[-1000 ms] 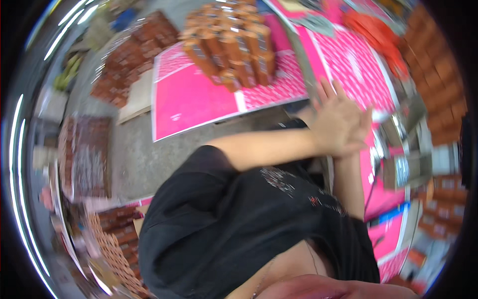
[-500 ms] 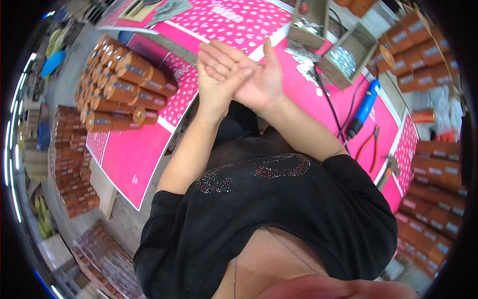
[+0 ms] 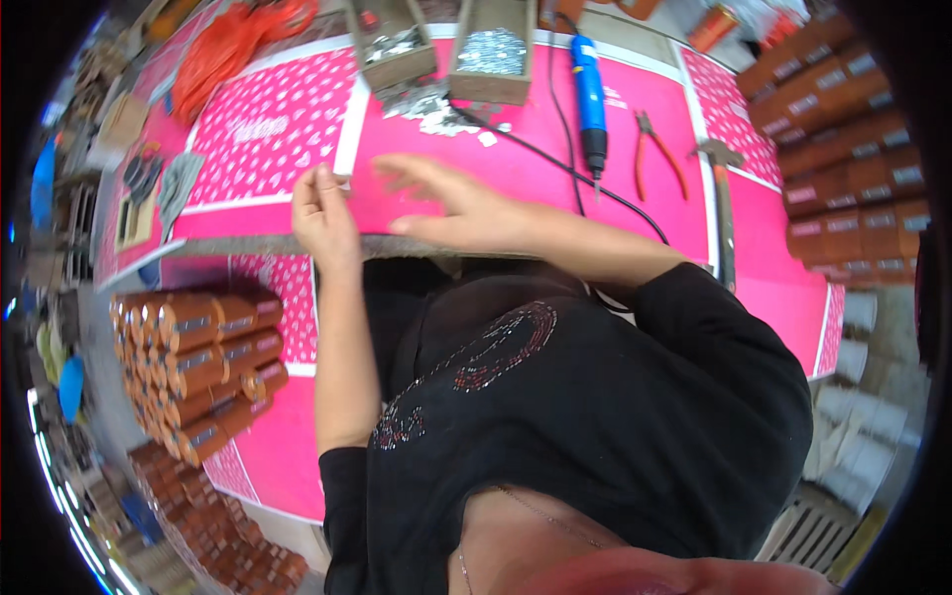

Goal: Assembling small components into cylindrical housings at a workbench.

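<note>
My left hand [image 3: 327,223] is raised over the near edge of the pink-covered table [image 3: 288,223], its fingers pinched together. A tiny pale speck shows by the fingertips, too small to name. To its right, my right hand [image 3: 451,208] is smeared a little by motion, with fingers apart and nothing seen in them. Beyond the hands lies a scatter of flat silvery metal pieces [image 3: 431,111]. Behind these stand a wooden box [image 3: 402,67] with metal pieces and another wooden box [image 3: 491,87] holding many small shiny parts.
On the right lie a blue electric screwdriver [image 3: 591,104] with a black cable, red-handled pliers [image 3: 659,159] and a hammer [image 3: 724,203]. Bundled orange-brown cylinders [image 3: 198,347] are stacked at the left, with more stacks [image 3: 853,169] at the right. A red plastic bag [image 3: 223,59] sits far left.
My hands were pressed together, right palm upward; now they are apart, the left pinched and the right to its right. The view has turned, so the table appears squarer in front.
</note>
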The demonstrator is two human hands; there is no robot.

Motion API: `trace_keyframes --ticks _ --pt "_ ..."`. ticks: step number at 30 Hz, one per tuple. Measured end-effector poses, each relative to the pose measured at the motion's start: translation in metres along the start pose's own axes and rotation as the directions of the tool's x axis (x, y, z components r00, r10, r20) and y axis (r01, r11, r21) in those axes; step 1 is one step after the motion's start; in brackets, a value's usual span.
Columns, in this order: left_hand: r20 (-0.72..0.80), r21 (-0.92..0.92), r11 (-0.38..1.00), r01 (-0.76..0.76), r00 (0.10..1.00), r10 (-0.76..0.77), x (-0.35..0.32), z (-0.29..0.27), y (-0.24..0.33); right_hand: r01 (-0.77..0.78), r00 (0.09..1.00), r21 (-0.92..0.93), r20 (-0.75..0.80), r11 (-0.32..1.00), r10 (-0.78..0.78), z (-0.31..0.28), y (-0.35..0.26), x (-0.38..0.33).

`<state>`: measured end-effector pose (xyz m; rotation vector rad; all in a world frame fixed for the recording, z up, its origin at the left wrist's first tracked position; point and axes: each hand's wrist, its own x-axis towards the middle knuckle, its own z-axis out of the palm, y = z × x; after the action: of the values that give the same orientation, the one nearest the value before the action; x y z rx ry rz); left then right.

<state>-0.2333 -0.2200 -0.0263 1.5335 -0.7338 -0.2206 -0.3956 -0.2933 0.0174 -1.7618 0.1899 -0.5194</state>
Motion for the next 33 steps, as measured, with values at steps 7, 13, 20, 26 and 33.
trace_keyframes --ticks 7,13,20,26,33 --pt "0.524 0.769 0.39 -0.507 0.849 0.071 0.02 0.009 -0.045 -0.584 0.595 -0.724 -0.69 0.368 -0.413 -0.184 0.012 -0.174" --pt "0.558 0.777 0.325 -0.54 0.829 0.042 0.02 0.004 -0.045 -0.753 0.599 -0.653 -0.732 0.082 -0.324 -0.158 0.006 -0.274" --pt "0.591 0.768 0.28 -0.576 0.806 0.037 0.022 0.009 -0.042 -0.722 0.598 -0.614 -0.786 0.317 -0.16 -0.123 0.037 -0.256" --pt "0.792 0.565 0.306 -0.767 0.608 0.062 0.025 0.003 -0.033 -0.718 0.659 -0.68 -0.733 0.147 -0.169 -0.122 0.03 -0.248" --pt "0.998 -0.042 0.465 -0.884 -0.012 0.067 0.023 0.006 0.004 -0.757 0.632 -0.646 -0.762 0.101 -0.137 -0.122 0.029 -0.252"
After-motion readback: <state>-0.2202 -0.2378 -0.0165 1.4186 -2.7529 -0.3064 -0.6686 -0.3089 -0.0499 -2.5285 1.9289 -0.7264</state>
